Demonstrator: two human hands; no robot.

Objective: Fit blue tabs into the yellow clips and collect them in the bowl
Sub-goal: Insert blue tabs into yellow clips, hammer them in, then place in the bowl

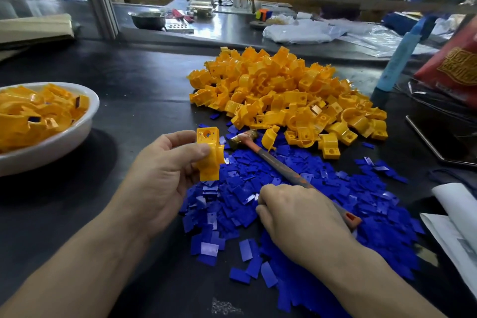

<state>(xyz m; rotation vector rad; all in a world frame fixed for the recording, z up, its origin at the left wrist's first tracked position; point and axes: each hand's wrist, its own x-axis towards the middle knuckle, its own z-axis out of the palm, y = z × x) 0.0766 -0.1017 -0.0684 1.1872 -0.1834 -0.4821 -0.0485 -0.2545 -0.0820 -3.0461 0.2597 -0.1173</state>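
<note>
Right hand (302, 219) rests curled over the blue tabs (322, 188), fingertips hidden, can't tell its grip; left hand (165, 175) pinches a yellow clip (209, 155).

One white bowl (77, 134) holds many yellow clips, too many to count. One large heap of yellow clips (286, 93) and one spread of blue tabs (322, 204), both uncountable. One hammer (278, 162). Two hands: left hand (160, 178), right hand (302, 217).

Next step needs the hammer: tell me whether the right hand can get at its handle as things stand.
Probably yes. The right hand rests on the blue tabs right beside the hammer, whose handle lies uncovered on top of them, nothing between. The left hand holds a yellow clip, clear of it.
</note>
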